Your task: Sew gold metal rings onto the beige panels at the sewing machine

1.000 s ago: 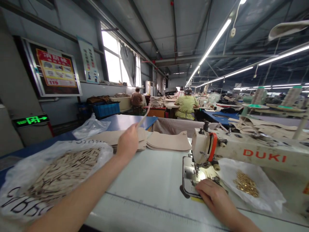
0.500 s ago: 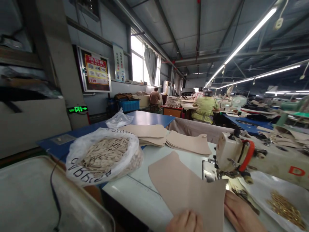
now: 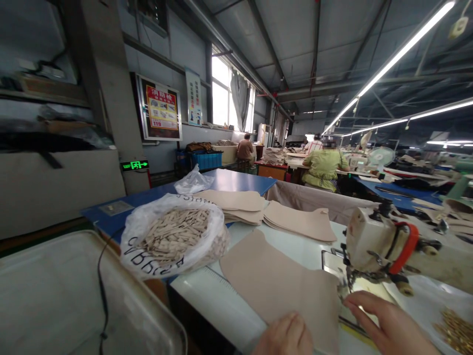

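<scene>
A large beige cut piece (image 3: 281, 283) lies flat on the pale sewing table (image 3: 207, 296). My left hand (image 3: 286, 336) rests on its near edge at the bottom of the view, fingers curled under and mostly hidden. My right hand (image 3: 388, 323) lies beside the needle plate (image 3: 360, 288), fingers stretched toward the piece's right corner. The cream sewing machine head (image 3: 373, 241) with a red-orange part stands just above that hand.
A plastic bag of small beige strips (image 3: 173, 236) sits left of the piece. Stacks of beige cut pieces (image 3: 266, 212) lie behind. Brass-coloured small parts (image 3: 456, 333) lie on plastic at far right. A grey tray (image 3: 66, 301) is lower left. Other people sit at far tables.
My left hand brought a beige piece from the far stack down onto the table near me. The view swung left. My right hand stayed by the needle plate.
</scene>
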Demonstrator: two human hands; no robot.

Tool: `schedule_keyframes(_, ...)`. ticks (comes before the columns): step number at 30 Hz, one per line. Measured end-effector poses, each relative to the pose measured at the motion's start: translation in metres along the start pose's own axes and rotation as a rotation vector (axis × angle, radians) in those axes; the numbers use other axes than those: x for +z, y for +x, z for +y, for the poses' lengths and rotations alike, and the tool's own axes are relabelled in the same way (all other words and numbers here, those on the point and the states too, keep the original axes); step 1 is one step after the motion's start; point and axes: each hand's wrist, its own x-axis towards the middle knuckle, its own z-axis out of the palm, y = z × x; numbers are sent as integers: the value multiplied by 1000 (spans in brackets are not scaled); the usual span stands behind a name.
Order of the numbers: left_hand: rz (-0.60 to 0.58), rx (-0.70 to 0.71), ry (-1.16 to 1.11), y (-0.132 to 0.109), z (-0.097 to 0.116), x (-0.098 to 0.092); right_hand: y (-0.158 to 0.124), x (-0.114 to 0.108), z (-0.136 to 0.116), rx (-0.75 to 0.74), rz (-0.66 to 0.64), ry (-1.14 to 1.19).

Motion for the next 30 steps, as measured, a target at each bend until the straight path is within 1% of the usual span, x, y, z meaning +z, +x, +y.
schedule_keyframes(1, -21, 13, 6, 2, 1, 3, 0, 1, 1, -8, 55, -21)
schedule_keyframes(3, -27, 32, -4, 4, 7, 12, 0, 8, -1, -59, 104, -58)
schedule_keyframes(6, -43, 44, -57, 9, 16, 24, 0, 27, -6, -137, 53, -119)
schedule_keyframes(8, -88, 134, -118, 11, 12, 18, 0, 41, -9, -163, -11, -146)
schedule_keyframes(9, -134, 182, -152, 12, 5, 9, -1, 46, -9, -162, -39, -155)
schedule_keyframes(10, -171, 214, -188, 12, -6, -3, -2, 50, -9, -154, -61, -160)
schedule_keyframes(11, -238, 173, -209, 12, -21, -18, -3, 52, -9, -141, -80, -162)
schedule_keyframes(12, -292, 74, -213, 12, -40, -35, -4, 52, -10, -123, -97, -161)
schedule_keyframes(13, -321, -79, -183, 12, -62, -52, -5, 52, -11, -105, -110, -157)
schedule_keyframes(14, -343, -268, -121, 13, -87, -69, -6, 50, -12, -86, -121, -150)
schedule_keyframes(16, -336, -420, -27, 18, -142, -98, -7, 47, -14, -49, -132, -134)
schedule_keyframes(17, -339, -518, 36, 22, -169, -110, -8, 46, -16, -32, -134, -126)
schedule_keyframes(19, -501, -835, 232, 29, -218, -126, -8, 44, -18, -7, -138, -118)
schedule_keyframes(21, -599, -934, 252, 34, -253, -134, -8, 43, -20, 1, -140, -112)
schedule_keyframes(23, -668, -976, 211, 35, -274, -137, -8, 43, -21, 2, -135, -109)
schedule_keyframes(25, -682, -1008, 183, 34, -281, -136, -8, 42, -22, 7, -132, -113)
schedule_keyframes(30, -575, -1093, 115, 31, -280, -132, -8, 43, -21, -3, -124, -112)
